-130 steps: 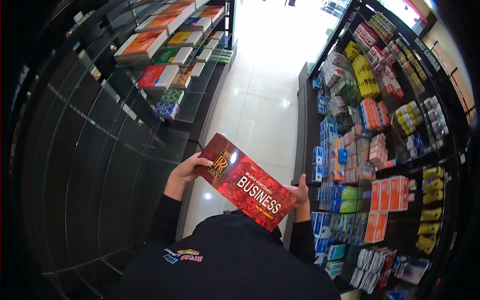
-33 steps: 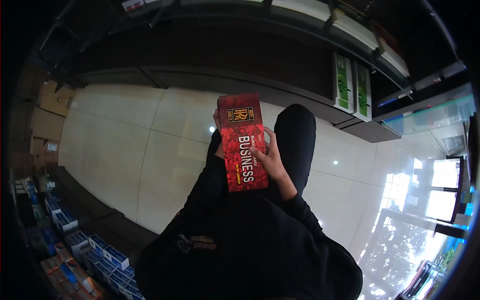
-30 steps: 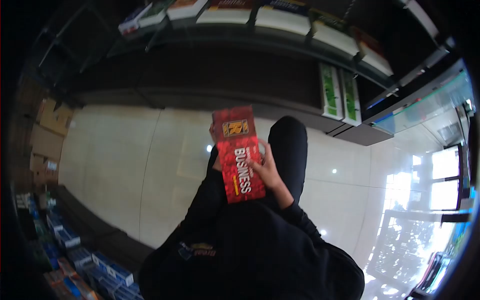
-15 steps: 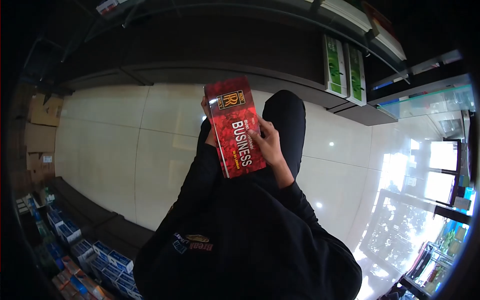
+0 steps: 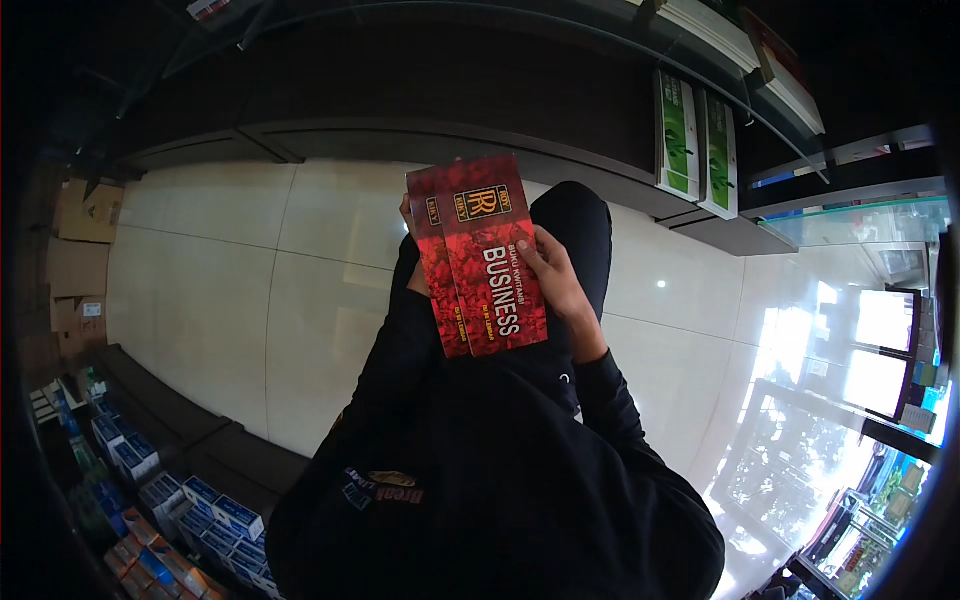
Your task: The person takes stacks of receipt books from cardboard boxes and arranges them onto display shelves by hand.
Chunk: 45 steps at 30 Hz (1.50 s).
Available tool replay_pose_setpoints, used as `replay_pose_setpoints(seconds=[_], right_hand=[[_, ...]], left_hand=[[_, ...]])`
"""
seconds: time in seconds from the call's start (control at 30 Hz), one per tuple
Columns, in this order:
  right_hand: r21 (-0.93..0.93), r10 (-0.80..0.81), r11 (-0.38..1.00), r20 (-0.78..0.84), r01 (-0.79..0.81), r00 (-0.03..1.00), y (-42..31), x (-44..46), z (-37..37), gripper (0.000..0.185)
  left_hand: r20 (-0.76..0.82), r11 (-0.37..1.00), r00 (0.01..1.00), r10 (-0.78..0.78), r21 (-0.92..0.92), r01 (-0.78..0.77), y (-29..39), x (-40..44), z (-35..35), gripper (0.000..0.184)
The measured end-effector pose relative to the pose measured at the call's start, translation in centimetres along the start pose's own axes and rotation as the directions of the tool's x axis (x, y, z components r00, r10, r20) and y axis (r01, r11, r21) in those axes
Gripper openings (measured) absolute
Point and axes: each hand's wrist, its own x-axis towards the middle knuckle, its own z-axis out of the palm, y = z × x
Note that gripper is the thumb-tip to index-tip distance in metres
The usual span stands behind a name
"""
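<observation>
Two red receipt books lie overlapped above my lap, printed "Buku Kwitansi Business". The upper receipt book (image 5: 500, 265) is shifted to the right, so a strip of the lower receipt book (image 5: 436, 270) shows along its left side. My right hand (image 5: 556, 280) grips the upper one by its right edge, thumb on the cover and fingers hidden behind. At the left edge, my left hand (image 5: 418, 279) holds the lower one from beneath; most of that hand is covered by it.
A dark low cabinet ledge (image 5: 450, 145) runs along the far side, with green-and-white boxes (image 5: 678, 135) upright at its right. Blue-and-white boxes (image 5: 238, 515) stand at the lower left. Brown cartons (image 5: 85, 212) sit at the far left. Glass shelving (image 5: 830, 215) is at the right.
The upper receipt book has slid right with my right hand, uncovering a strip of the one beneath. My left hand stays at the left edge.
</observation>
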Motion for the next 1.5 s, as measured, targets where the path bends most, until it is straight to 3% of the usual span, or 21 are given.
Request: replay_pose_setpoints(seconds=[0.07, 0.17, 0.2, 0.37, 0.4, 0.5, 0.67, 0.77, 0.8, 0.83, 0.9, 1.1, 1.13, 1.23, 1.33, 1.43, 1.5], right_hand=[[-0.104, -0.123, 0.987, 0.009, 0.124, 0.992, 1.1, 0.5, -0.3, 0.026], [-0.042, -0.052, 0.998, -0.006, 0.051, 0.999, -0.1, 0.5, -1.1, 0.028], [0.000, -0.086, 0.996, -0.111, 0.086, 0.990, -1.2, 0.5, -0.4, 0.021], [0.108, -0.111, 0.982, -0.316, 0.152, 0.942, -2.3, 5.6, -11.3, 0.031], [-0.094, -0.211, 0.978, -0.418, 0.189, 0.884, -0.8, 8.2, -15.1, 0.031], [0.085, -0.182, 0.970, -0.355, 0.226, 0.917, -5.4, 11.6, -19.6, 0.030], [0.149, -0.121, 0.971, -0.359, 0.185, 0.925, -6.1, 18.4, -27.2, 0.028], [0.001, -0.094, 0.995, -0.429, 0.104, 0.899, -5.7, 20.9, -29.6, 0.030], [-0.129, -0.136, 0.988, -0.465, 0.085, 0.875, -3.5, 23.3, -32.7, 0.035], [-0.425, -0.277, 0.903, -0.455, 0.067, 0.846, -3.6, 24.3, -33.2, 0.039], [-0.867, -0.512, 0.497, -0.315, -0.023, 0.799, -3.4, 25.0, -33.8, 0.047], [-0.788, -0.475, 0.422, -0.613, -0.447, 0.632, -4.5, 24.8, -28.1, 0.070], [-0.753, -0.400, 0.413, -0.655, -0.512, 0.641, -5.8, 23.1, -25.1, 0.076], [-0.782, -0.412, 0.268, -0.621, -0.563, 0.666, -6.1, 21.3, -21.1, 0.083], [-0.809, -0.455, 0.225, -0.580, -0.543, 0.676, -4.9, 20.6, -19.7, 0.093], [-0.820, -0.564, 0.241, -0.553, -0.519, 0.613, -4.3, 20.8, -19.0, 0.087], [-0.825, -0.500, 0.206, -0.551, -0.526, 0.668, -4.5, 21.2, -19.0, 0.086]], left_hand=[[0.008, 1.000, 1.000, 0.000, -0.004, 0.000, 0.1, 0.2, 0.1, 0.090], [0.021, 1.000, 1.000, -0.010, -0.023, 0.011, 0.4, 0.4, 0.3, 0.090], [0.024, 1.000, 1.000, -0.017, -0.021, 0.017, 0.4, 0.6, 0.7, 0.090], [-0.048, 0.990, 0.997, -0.056, -0.136, 0.049, -0.5, 1.6, 0.3, 0.091], [0.039, 0.988, 0.995, -0.087, -0.122, 0.091, -0.2, 1.5, 0.0, 0.093], [0.035, 0.994, 0.997, -0.065, -0.089, 0.068, -0.1, 1.3, -0.3, 0.094], [0.058, 0.990, 0.997, -0.059, -0.126, 0.066, 0.0, 1.3, -0.5, 0.093], [0.058, 0.988, 0.997, -0.054, -0.142, 0.061, 0.2, 1.4, -0.4, 0.093], [0.059, 0.988, 0.997, -0.053, -0.143, 0.061, 0.3, 1.5, -0.4, 0.093], [0.060, 0.988, 0.997, -0.053, -0.145, 0.061, 0.3, 1.5, -0.3, 0.093], [0.062, 0.987, 0.997, -0.049, -0.149, 0.058, 0.5, 1.6, -0.3, 0.093], [0.060, 0.984, 0.996, -0.061, -0.163, 0.070, 0.4, 1.7, -0.5, 0.092], [0.061, 0.984, 0.996, -0.061, -0.165, 0.071, 0.3, 1.6, -0.5, 0.092], [0.054, 0.982, 0.996, -0.077, -0.167, 0.086, 0.4, 1.5, -1.2, 0.093], [0.011, 0.978, 0.997, -0.072, -0.196, 0.072, 0.3, 1.5, -0.9, 0.092], [-0.003, 0.981, 0.998, -0.070, -0.183, 0.068, 0.4, 1.5, -0.7, 0.091], [-0.009, 0.982, 0.998, -0.068, -0.175, 0.065, 0.5, 1.6, -0.8, 0.091]])
